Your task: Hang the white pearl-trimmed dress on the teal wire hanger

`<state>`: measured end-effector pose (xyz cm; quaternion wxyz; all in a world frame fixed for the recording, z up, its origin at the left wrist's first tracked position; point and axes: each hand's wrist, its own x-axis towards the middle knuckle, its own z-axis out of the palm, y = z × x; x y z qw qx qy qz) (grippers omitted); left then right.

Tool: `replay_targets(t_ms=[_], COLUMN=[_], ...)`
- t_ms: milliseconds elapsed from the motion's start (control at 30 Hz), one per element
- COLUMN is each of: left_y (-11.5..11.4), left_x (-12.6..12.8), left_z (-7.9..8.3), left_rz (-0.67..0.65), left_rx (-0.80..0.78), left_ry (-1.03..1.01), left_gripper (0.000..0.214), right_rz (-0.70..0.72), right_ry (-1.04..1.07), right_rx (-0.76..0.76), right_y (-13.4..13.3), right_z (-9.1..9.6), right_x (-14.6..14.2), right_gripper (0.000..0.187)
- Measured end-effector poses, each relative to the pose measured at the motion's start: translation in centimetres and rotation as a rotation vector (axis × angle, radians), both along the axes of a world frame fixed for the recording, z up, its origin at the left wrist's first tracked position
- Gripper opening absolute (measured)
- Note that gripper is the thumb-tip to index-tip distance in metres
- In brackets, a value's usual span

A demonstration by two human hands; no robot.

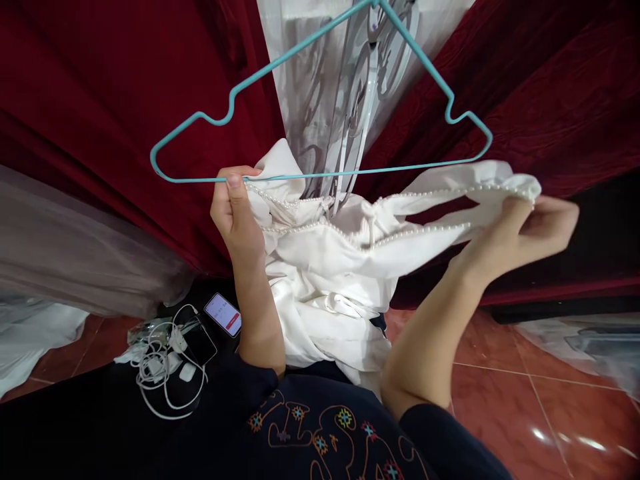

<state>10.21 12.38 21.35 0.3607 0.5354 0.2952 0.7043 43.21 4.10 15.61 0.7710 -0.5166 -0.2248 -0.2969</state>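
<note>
A light-blue clothes hanger point(295, 50) hangs in front of me, its hook cut off by the top edge of the view. White cloth with pearl-beaded edges, a dress-like garment point(335, 267), lies gathered over my lap and is lifted at both sides. My left hand point(239, 207) is closed on the hanger's lower bar together with the garment's left part. Out to the right, my right hand point(540, 230) is closed on the garment's beaded strap, stretching it sideways just below the hanger's right end. Some of the right fingers are hidden by the cloth.
Dark red curtains point(125, 80) hang on both sides, with a white ornate metal stand point(367, 100) between them. At my left lie a lit phone point(223, 313), a dark phone point(201, 343) and tangled white cables point(155, 373). Red tiles point(500, 373) cover the floor.
</note>
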Motion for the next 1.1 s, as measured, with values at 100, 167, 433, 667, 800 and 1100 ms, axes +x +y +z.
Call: replay_targets(t_ms=[100,167,433,667,800,1100], left_y=[0.0,0.0,-1.0,0.2,1.5,9.4], left_x=[0.4,0.7,0.3,-5.1,-7.8,-6.7], left_z=[-0.6,-1.0,-1.2,-3.2,-1.2,8.9], left_rz=[0.086,0.078,0.010,0.164,0.458,0.451], left_rx=[0.092,0.069,0.003,-0.068,0.127,0.244], left_ry=[0.026,0.039,0.054,0.123,-0.030,0.347], left_gripper=[0.047,0.049,0.040,0.016,0.013,0.032], right_rz=[0.057,0.181,0.823,0.830,0.763,0.704], right_ry=[-0.119,-0.227,-0.238,-0.221,-0.292,-0.338], right_rx=[0.134,0.019,-0.410,-0.348,-0.374,-0.442], right_y=[-1.6,-1.6,3.2,3.7,2.6,1.2], right_z=[0.8,2.5,3.1,3.1,4.3,5.4], right_x=[-4.7,-7.1,-10.1,-10.7,-10.2,-9.9], right_gripper=[0.043,0.039,0.018,0.023,0.020,0.014])
